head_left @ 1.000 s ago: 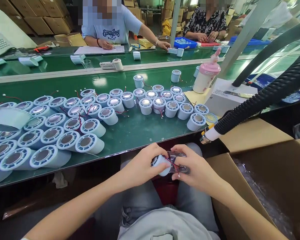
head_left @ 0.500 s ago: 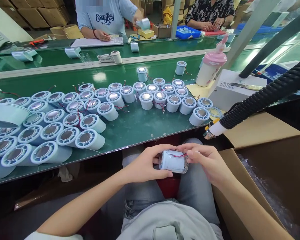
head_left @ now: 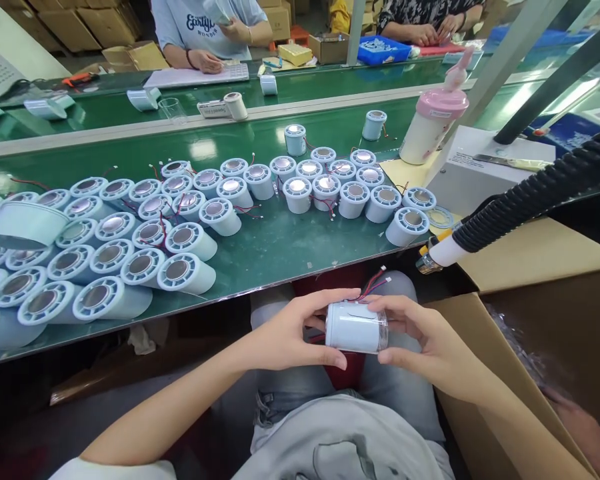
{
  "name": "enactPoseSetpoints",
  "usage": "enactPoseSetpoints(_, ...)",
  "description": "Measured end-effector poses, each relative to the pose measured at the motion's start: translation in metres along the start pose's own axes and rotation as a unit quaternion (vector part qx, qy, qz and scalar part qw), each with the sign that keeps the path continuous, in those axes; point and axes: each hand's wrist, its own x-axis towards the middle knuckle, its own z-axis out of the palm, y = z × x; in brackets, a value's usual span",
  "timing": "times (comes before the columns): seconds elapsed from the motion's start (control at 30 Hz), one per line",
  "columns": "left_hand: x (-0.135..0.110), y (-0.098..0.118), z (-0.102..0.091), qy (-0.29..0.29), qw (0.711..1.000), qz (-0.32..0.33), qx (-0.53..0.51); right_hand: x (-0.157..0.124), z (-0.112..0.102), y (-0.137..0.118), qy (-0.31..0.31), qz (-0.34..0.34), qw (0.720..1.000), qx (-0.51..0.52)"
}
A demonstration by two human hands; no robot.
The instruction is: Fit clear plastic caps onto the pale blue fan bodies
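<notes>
Over my lap I hold a light-blue cylindrical housing (head_left: 356, 328), lying on its side, with a clear plastic sleeve round its right end. My left hand (head_left: 300, 333) grips its left end, thumb below and fingers on top. At the clear end, my right hand (head_left: 420, 337) curls its fingers and thumb round the sleeve. Thin red and dark wires (head_left: 373, 283) with small white plugs stick up from the far side of the housing. Beyond my hands, several similar blue housings (head_left: 353, 199) stand on the green bench (head_left: 280, 243) with their round metal discs facing up.
A black flexible hose (head_left: 525, 187) with a nozzle hangs at the right, above an open cardboard box (head_left: 480, 347). A pink-lidded bottle (head_left: 433, 127) stands by a grey-white box (head_left: 480, 163). Two co-workers (head_left: 205, 33) sit across the bench.
The wires, which lay across the housing under my right fingers, now stick up behind it. My right hand has moved to grip the clear end. The co-worker opposite has drawn a blue part closer.
</notes>
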Motion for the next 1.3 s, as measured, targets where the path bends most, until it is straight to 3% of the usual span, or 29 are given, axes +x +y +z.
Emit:
enactPoseSetpoints(0.43, -0.004, 0.002, 0.002, -0.006, 0.996, 0.060, 0.062, 0.003, 0.005, -0.005, -0.027, 0.084, 0.979, 0.184)
enactPoseSetpoints(1.03, -0.005, 0.001, -0.003, -0.028, 0.990, 0.088, 0.102, 0.015, 0.018, -0.004, -0.015, 0.217, 0.936, 0.278)
enactPoseSetpoints(1.3, -0.003, -0.005, -0.006, -0.025, 0.979, 0.155, 0.132, 0.017, 0.021, -0.004, -0.046, 0.253, 0.908, 0.331)
